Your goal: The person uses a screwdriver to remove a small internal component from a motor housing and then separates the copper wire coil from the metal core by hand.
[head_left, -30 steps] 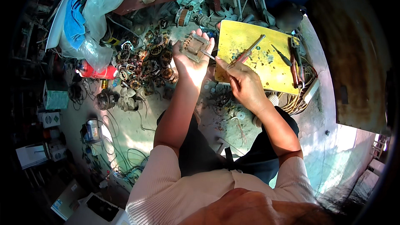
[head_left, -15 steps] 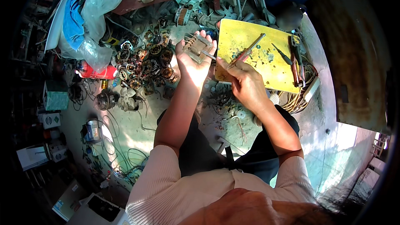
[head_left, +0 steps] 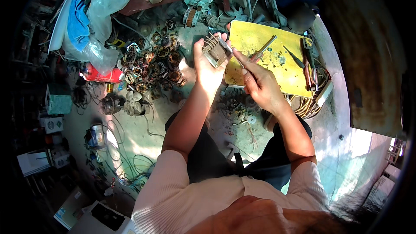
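My left hand (head_left: 208,65) holds a small block-shaped part (head_left: 217,53) with a dull see-through casing and a row of curved metal strips or wires on one side. The fingers curl behind it and the thumb lies along its left edge. Close on the right, my right hand (head_left: 262,84) is closed around a slim screwdriver-like tool (head_left: 238,61), its handle mostly hidden in the palm. The tool's end is beside the part's right edge; I cannot tell whether they touch. Beyond that hand, a yellow board (head_left: 247,34) carries a red-handled tool (head_left: 263,49).
A dark screwdriver (head_left: 294,56) and red-handled pliers (head_left: 308,71) lie at the board's right side, above coiled cable (head_left: 307,106). Copper-wound motor parts (head_left: 160,67) are heaped to the left, near a red container (head_left: 102,73) and a plastic bag (head_left: 102,17).
The part in my left hand has shifted slightly right and been tilted. The tool in my right hand has swung to a steeper angle, its end now at the part's right edge.
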### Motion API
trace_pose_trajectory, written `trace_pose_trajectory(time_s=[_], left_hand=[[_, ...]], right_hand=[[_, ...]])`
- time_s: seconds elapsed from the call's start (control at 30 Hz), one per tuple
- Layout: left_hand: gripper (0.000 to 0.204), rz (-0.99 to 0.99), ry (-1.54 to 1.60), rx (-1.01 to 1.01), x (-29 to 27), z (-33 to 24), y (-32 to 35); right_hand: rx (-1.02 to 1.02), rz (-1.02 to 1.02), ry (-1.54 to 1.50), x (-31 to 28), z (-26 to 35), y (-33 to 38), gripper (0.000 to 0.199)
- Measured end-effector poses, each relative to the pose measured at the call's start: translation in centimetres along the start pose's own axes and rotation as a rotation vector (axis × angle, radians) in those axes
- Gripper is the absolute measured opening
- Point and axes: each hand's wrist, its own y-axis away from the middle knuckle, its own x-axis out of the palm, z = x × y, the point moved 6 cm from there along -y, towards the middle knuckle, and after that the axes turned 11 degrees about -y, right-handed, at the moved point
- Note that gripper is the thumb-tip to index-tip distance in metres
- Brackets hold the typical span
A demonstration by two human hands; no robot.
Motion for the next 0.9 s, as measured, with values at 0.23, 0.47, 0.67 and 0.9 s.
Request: trace_pose_trajectory(time_s=[0.23, 0.47, 0.67, 0.9], left_hand=[[0.045, 0.034, -0.115, 0.145, 0.8, -1.2, 0.6], [0.043, -0.005, -0.166, 0.159, 0.8, -0.9, 0.8], [0.042, 0.002, -0.208, 0.207, 1.0, -1.2, 0.9], [0.043, 0.028, -0.269, 0.247, 1.3, -1.1, 1.0]], right_hand=[[-0.163, 0.011, 0.133, 2.0, 0.6, 0.7, 0.047], [-0.278, -0.049, 0.158, 2.2, 0.5, 0.4, 0.048], [-0.224, -0.028, 0.108, 1.9, 0.5, 0.3, 0.049], [-0.237, -0.029, 0.078, 1.8, 0.3, 0.3, 0.048]])
